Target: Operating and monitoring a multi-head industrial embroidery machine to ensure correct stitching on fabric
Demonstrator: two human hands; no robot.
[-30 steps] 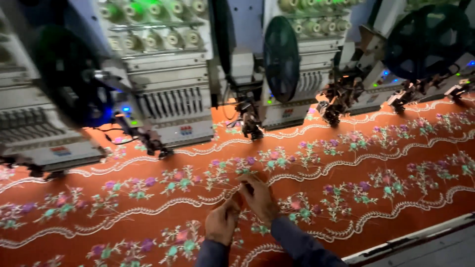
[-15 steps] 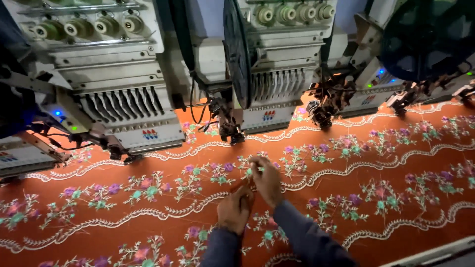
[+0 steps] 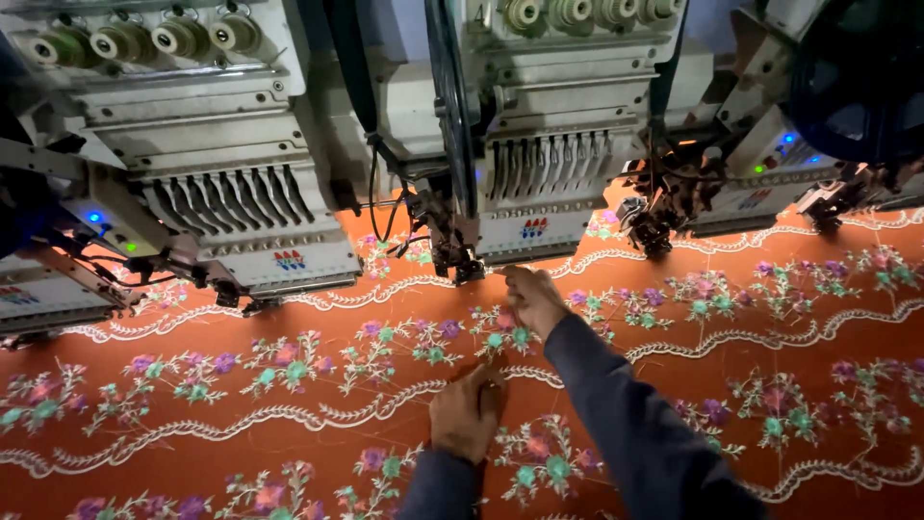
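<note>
the orange embroidered fabric (image 3: 674,385) lies flat and stretched under the row of embroidery machine heads, and it fills the whole lower part of the view. the right hand (image 3: 532,300) reaches forward onto a flower motif (image 3: 508,332) just below the needle area of the middle machine head (image 3: 539,164); its fingers are bunched together as if pinching something small, maybe a loose thread, but it is too fine to see, so i cannot tell if it really holds anything. the left hand (image 3: 465,416) rests lower on the cloth, near the white wavy border line (image 3: 289,416), with fingers curled and pressing the fabric down; it grips nothing that i can see. the two hands are apart, one ahead of the other.

the step in hand seems to be checking or cleaning the stitching at this motif. a next move here calls for small, exact finger work, because the needles and presser foot (image 3: 462,265) hang very close above the right hand. forward room is tight; to the left, right and toward the person the fabric is open.
</note>
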